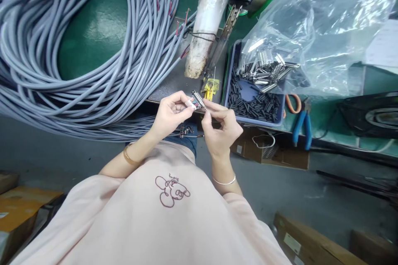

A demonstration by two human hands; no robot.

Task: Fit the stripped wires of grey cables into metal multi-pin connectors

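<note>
- Connector (199, 100): a slim, bright metal strip with a ribbed row of contacts, held aslant between the two hands over the near edge of the counter. Clock positions are read from it.
- Left hand (174, 112), at 8 o'clock: fingers pinched together on thin coloured wires (195, 102) at the connector's side; a white covering shows at the thumb tip.
- Right hand (222, 127), at 4 o'clock: thumb and index finger closed on the connector's lower end, the other fingers curled.
- Cables (124, 74), from 9 to 11 o'clock: smooth, round, grey-sheathed lengths in broad bent loops, their stripped ends showing red and other coloured strands.
- Counter (93, 29): glossy green surface beneath the cables.
- White tube (202, 35), at 12 o'clock: plastic-wrapped, bound with dark cord, its lower end stained brown.
- Yellow piece (210, 90), at 1 o'clock: small and angular.
- Tray (253, 123), at 3 o'clock: blue, shallow, rectangular, containing short matt-black sleeves (264, 107) and shiny metal parts (269, 70).
- Bag (314, 29), at 2 o'clock: clear, crinkled plastic overlapping the tray's far corner.
- Pliers (302, 124), just past 3 o'clock: metal jaws, curved blue handles.
</note>
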